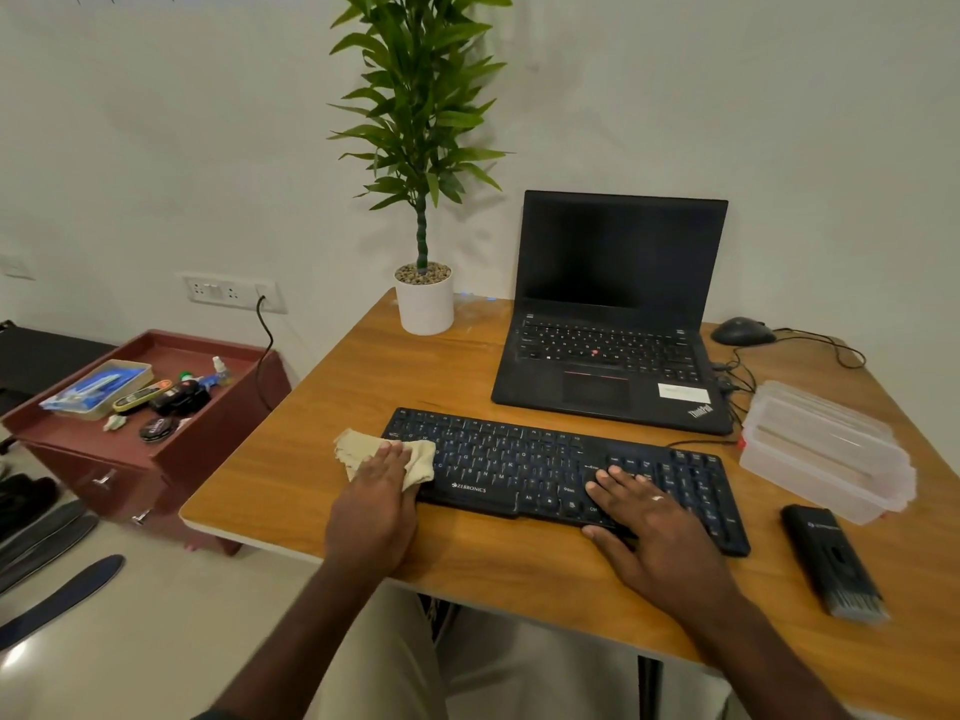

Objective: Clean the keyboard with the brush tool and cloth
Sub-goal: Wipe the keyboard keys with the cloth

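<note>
Wood-grain table (322, 459) against a pale wall is your workspace, and your left hand (376, 493) lies flat with straight fingers pressing a beige cloth (358, 449) onto the left end of the black keyboard (519, 459), part of the cloth spilling off onto the table beside it. Your right hand (644, 517) rests open, fingers spread, on the keys toward the right half, thumb at the near edge, which looks like bracing so the board does not slide. This reads as the wiping step, begun at the left end, with most of the keys to the right not yet covered. The next move calls for drawing the cloth rightward along the rows with even pressure, and shifting the bracing hand out of its path as you near it. The brush tool (831, 558) lies untouched near the right front of the table, bristles toward you, well apart from both hands; you cannot tell from here whether brushing is finished. Beyond the keyboard stands an open laptop (613, 309), with clear plastic containers (826, 449) to its right and a potted plant (423, 298) to its left.
</note>
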{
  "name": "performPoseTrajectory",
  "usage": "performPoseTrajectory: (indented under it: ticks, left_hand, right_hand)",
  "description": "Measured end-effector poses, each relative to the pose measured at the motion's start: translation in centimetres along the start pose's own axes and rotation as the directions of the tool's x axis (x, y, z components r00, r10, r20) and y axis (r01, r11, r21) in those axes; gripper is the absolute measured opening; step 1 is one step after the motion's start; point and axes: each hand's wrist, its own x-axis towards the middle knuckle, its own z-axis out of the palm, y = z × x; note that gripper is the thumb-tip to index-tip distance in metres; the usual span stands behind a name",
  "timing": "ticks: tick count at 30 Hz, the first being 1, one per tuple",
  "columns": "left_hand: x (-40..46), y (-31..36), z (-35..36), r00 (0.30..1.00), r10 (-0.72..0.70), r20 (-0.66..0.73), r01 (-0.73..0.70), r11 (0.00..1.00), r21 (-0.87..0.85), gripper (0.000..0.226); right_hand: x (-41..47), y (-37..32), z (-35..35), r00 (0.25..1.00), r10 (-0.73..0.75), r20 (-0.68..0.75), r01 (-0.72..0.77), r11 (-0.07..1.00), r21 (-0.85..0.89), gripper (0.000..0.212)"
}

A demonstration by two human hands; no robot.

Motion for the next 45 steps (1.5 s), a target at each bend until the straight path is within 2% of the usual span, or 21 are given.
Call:
performPoseTrajectory:
  ticks: [3,7,10,11,13,14,15,16,17,18,19,20,22,24,26,28,30,31,33,39,45]
  left_hand:
    - [-1.2,1.4,0.3,0.998,0.063,-0.018,-0.062,0.996,0.068,0.053]
    - [-3.2,6.1,1.5,0.968,0.231,0.099,-0.243,0.961,0.133,0.053]
    - [-3.8,9.3,3.3,0.944,0.328,0.027,-0.328,0.934,0.141,0.050]
    - [-3.8,9.8,3.8,0.946,0.323,0.002,-0.322,0.944,0.075,0.045]
    - [-3.4,10.8,3.2,0.982,0.187,0.028,-0.166,0.922,-0.349,0.034]
    - [-3.1,11.1,2.4,0.995,0.064,0.072,-0.008,0.801,-0.599,0.029]
    - [-2.7,11.1,1.6,0.986,-0.085,0.140,0.163,0.606,-0.779,0.024]
    - [-2.1,10.8,1.1,0.952,-0.210,0.221,0.288,0.383,-0.877,0.020]
    - [-1.6,10.3,0.5,0.914,-0.296,0.277,0.341,0.192,-0.920,0.019]
    - [-1.2,9.4,-0.1,0.887,-0.354,0.298,0.345,0.076,-0.936,0.023]
    - [-0.8,8.3,-0.6,0.873,-0.397,0.283,0.315,0.015,-0.949,0.027]
    - [-0.6,7.3,-1.2,0.872,-0.427,0.238,0.267,0.008,-0.964,0.027]
    - [-0.3,5.4,-2.6,0.878,-0.476,0.053,0.137,0.145,-0.980,0.021]
    - [-0.3,4.0,-3.5,0.856,-0.475,-0.202,0.015,0.414,-0.910,0.020]
    - [-0.6,3.2,-2.9,0.882,-0.337,-0.330,-0.033,0.656,-0.754,0.025]
    - [-1.0,2.9,-1.1,0.964,-0.142,-0.224,-0.007,0.832,-0.555,0.038]
    - [-1.4,2.6,1.3,0.994,0.083,-0.067,-0.096,0.970,-0.225,0.052]
    - [-1.4,2.5,2.2,0.982,0.185,-0.021,-0.186,0.980,-0.071,0.061]
    - [-1.2,3.1,3.0,0.958,0.288,0.000,-0.288,0.957,0.024,0.074]
    - [-2.5,8.0,5.2,0.859,0.508,0.068,-0.508,0.861,-0.024,0.056]
    - [-3.0,11.6,6.1,0.807,0.576,0.130,-0.564,0.817,-0.119,0.061]
  right_hand:
    - [0.0,0.0,-0.1,0.999,0.018,0.035,-0.019,0.999,0.030,0.060]
    - [0.0,0.0,-0.1,0.997,0.033,0.063,-0.036,0.998,0.044,0.061]
    - [0.1,-0.1,-0.3,0.996,0.041,0.074,-0.045,0.998,0.041,0.063]
    - [0.1,-0.2,-0.3,0.995,0.046,0.083,-0.050,0.998,0.041,0.064]
    - [0.1,-0.3,-0.4,0.993,0.056,0.102,-0.061,0.997,0.045,0.065]
    - [0.0,-0.3,-0.5,0.992,0.058,0.109,-0.063,0.997,0.046,0.065]
    - [0.0,-0.2,-0.5,0.992,0.058,0.112,-0.063,0.997,0.047,0.065]
    - [0.0,-0.2,-0.6,0.992,0.058,0.109,-0.063,0.997,0.045,0.065]
    - [0.0,-0.3,-0.7,0.993,0.059,0.106,-0.064,0.997,0.042,0.065]
    - [0.0,-0.4,-0.7,0.993,0.062,0.105,-0.066,0.997,0.039,0.065]
    - [0.0,-0.4,-0.8,0.992,0.064,0.107,-0.068,0.997,0.036,0.066]
    - [0.0,-0.5,-0.8,0.992,0.066,0.111,-0.070,0.997,0.032,0.068]
    - [0.0,-0.5,-0.7,0.988,0.075,0.133,-0.079,0.996,0.031,0.069]
    - [0.1,-0.4,-0.7,0.986,0.083,0.141,-0.088,0.996,0.029,0.067]
    - [0.1,-0.5,-0.7,0.986,0.080,0.144,-0.082,0.997,0.005,0.068]
    - [0.0,-0.4,-0.9,0.984,0.120,0.133,-0.110,0.991,-0.081,0.070]
    - [-0.3,-0.3,-1.5,0.966,0.236,0.104,-0.217,0.962,-0.163,0.074]
    - [-0.4,-0.1,-1.9,0.951,0.292,0.104,-0.272,0.946,-0.178,0.079]
    - [-0.7,0.3,-2.3,0.938,0.323,0.130,-0.300,0.939,-0.172,0.087]
    - [-1.1,0.5,-2.6,0.936,0.306,0.174,-0.284,0.949,-0.140,0.087]
    - [-0.9,0.2,-2.7,0.930,0.307,0.203,-0.283,0.949,-0.139,0.084]
